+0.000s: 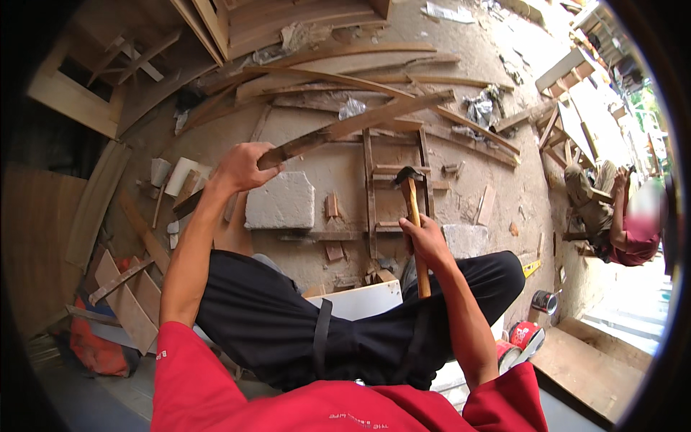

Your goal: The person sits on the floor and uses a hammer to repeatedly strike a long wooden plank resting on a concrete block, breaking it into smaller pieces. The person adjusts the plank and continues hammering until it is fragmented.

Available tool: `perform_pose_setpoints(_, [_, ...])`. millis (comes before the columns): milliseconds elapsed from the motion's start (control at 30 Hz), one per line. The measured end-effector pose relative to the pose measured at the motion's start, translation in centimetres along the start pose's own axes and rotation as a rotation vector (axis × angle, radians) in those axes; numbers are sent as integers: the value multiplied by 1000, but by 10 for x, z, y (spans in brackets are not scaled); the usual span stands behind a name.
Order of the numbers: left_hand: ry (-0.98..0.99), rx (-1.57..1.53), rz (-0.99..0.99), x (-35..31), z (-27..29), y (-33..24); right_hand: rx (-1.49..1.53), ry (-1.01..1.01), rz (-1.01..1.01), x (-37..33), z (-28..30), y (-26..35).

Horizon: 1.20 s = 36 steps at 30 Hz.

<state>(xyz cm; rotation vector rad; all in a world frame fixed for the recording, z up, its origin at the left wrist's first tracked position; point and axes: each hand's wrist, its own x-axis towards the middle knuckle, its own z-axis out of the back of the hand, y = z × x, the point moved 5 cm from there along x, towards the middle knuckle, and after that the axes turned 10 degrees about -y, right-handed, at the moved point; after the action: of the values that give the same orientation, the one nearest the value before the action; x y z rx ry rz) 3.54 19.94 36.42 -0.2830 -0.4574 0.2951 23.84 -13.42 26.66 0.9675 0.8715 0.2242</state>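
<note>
My left hand (248,167) is closed round the near end of a long wooden plank (360,122), which slants up and away to the right over the floor. In my right hand (428,239) is a hammer (412,201), gripped partway along its wooden handle, its dark head pointing away from me. Beyond the hammer lies a ladder-like wooden frame (368,191) on the ground. A pale rough block (282,201) sits just below the plank, near my left hand. Whether the plank touches the frame, I cannot tell.
Long wooden strips (324,75) lie piled across the far floor. A second pale block (464,240) is by my right knee. Paint cans (525,335) stand at the lower right, an orange bag (101,345) at the lower left. Another person (612,205) sits at the far right.
</note>
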Motion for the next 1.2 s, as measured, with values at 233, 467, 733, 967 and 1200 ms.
perform_pose_setpoints(233, [-45, 90, -7, -23, 37, -24, -13, -34, 75, -22, -5, -8])
perform_pose_setpoints(467, [-166, 213, -17, -40, 54, -32, 19, -68, 76, -27, -6, -5])
perform_pose_setpoints(733, [-123, 145, -7, -52, 42, -29, 169, -67, 79, -25, -9, 2])
perform_pose_setpoints(967, [-138, -5, -14, -52, 35, -29, 369, -146, 154, -23, 0, 24])
perform_pose_setpoints(1200, [-46, 5, 35, -57, 17, -26, 603, -363, 434, 4, 61, 106])
